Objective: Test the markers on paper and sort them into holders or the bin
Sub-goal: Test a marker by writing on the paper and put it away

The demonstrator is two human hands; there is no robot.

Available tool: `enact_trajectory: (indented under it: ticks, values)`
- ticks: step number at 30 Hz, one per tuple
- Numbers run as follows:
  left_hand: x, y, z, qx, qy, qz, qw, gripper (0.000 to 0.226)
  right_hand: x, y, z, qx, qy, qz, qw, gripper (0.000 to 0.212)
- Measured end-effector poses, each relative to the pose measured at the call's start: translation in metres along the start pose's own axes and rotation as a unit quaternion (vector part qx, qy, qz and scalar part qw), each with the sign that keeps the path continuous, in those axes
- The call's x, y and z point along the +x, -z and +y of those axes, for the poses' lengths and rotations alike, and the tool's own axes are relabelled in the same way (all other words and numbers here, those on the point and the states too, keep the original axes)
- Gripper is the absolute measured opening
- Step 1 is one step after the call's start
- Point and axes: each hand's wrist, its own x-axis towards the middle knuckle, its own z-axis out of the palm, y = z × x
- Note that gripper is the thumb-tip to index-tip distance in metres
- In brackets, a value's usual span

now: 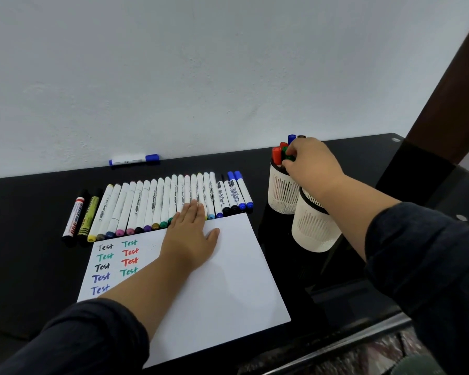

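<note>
At the right of the frame the right hand pinches a green marker at the rear white mesh holder; best lower it straight between the capped ones, while the left hand lies flat, fingers straight, steadying the paper.

Home desk or study corner, most likely. Glossy black desk pushed against a plain white wall, no office fittings in view. Stationery only: a row of markers at 12 o'clock of a white sheet of paper with "Test" written 9 times in colours, 2 white mesh pen holders at 2 o'clock, 1 loose blue-capped marker by the wall at 11 o'clock. Dark wooden post at 2 o'clock, patterned floor or rug at 5 o'clock.
</note>
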Motion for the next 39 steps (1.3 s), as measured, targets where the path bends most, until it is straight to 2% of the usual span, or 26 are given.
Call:
enact_trajectory:
  ticks: [6, 10, 15, 19, 23, 28, 39]
  values:
    - [-0.002, 0.009, 0.002, 0.033, 0.008, -0.026, 0.999, 0.072, -0.001, 0.011, -0.001, -0.063, 0.029, -0.005, 0.998, 0.03]
    - [0.003, 0.02, -0.005, 0.016, 0.004, -0.047, 0.999, 0.074, -0.001, 0.013, -0.011, -0.098, 0.079, 0.003, 0.992, 0.027]
    - [0.008, 0.037, -0.037, 0.02, 0.029, -0.032, 0.999, 0.071, 0.007, 0.004, -0.041, -0.139, 0.156, -0.009, 0.978, 0.026]
    - [0.008, 0.046, -0.074, 0.039, 0.041, -0.011, 0.998, 0.069, 0.023, -0.017, -0.071, -0.151, 0.223, -0.007, 0.963, 0.027]
    - [0.007, 0.051, -0.108, 0.053, 0.059, -0.021, 0.997, 0.068, 0.04, -0.045, -0.103, -0.147, 0.283, -0.007, 0.948, 0.028]
    - [-0.004, 0.051, -0.137, 0.066, 0.05, -0.013, 0.996, 0.066, 0.057, -0.084, -0.143, -0.138, 0.339, -0.021, 0.93, 0.027]
    - [-0.008, 0.046, -0.148, -0.01, 0.068, -0.003, 0.998, 0.063, 0.104, -0.164, -0.203, -0.106, 0.355, -0.081, 0.925, 0.039]
